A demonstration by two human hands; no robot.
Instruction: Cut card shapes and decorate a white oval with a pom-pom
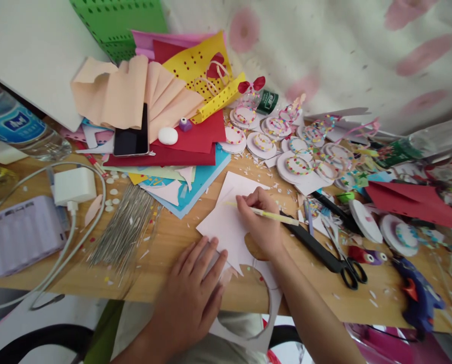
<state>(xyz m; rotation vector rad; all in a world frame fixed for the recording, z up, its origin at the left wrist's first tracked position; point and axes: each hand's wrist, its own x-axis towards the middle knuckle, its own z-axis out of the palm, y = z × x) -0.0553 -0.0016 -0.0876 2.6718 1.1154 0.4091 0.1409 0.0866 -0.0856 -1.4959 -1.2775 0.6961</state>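
My right hand (pixel 262 220) grips a slim pale-yellow pen (pixel 277 216), its tip over a white sheet of paper (pixel 222 217). A curved line shows faintly on that sheet near the tip. Fingers stretched out, my left hand (pixel 195 288) lies flat across the sheet's lower left edge. Below my right wrist, a white paper offcut (pixel 273 308) with large rounded cut-outs hangs over the table's front edge.
Black-handled scissors (pixel 351 270) and a long black tool (pixel 313 245) lie right of my hand. Metal wires (pixel 125 227) are heaped at left. Beaded rings on white discs (pixel 298 167) crowd the back right. A phone (pixel 132 139) rests on red paper (pixel 165 155). A blue glue gun (pixel 417 293) sits far right.
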